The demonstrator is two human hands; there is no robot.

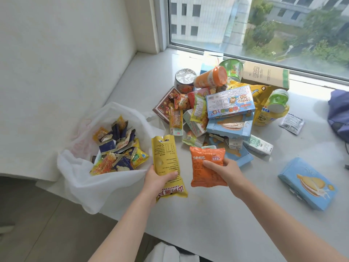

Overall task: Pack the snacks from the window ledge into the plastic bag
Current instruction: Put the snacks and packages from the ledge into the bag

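Observation:
My left hand grips a long yellow snack packet just right of the white plastic bag, which lies open at the ledge's left front and holds several small packets. My right hand holds an orange snack packet above the ledge, in front of the snack pile. The pile has boxes, cups, tubes and pouches heaped in the middle of the white window ledge.
A blue biscuit box lies alone at the right front. A small white sachet and a dark blue cloth item sit at the right. A cardboard box stands by the window. The ledge's front edge drops to the floor.

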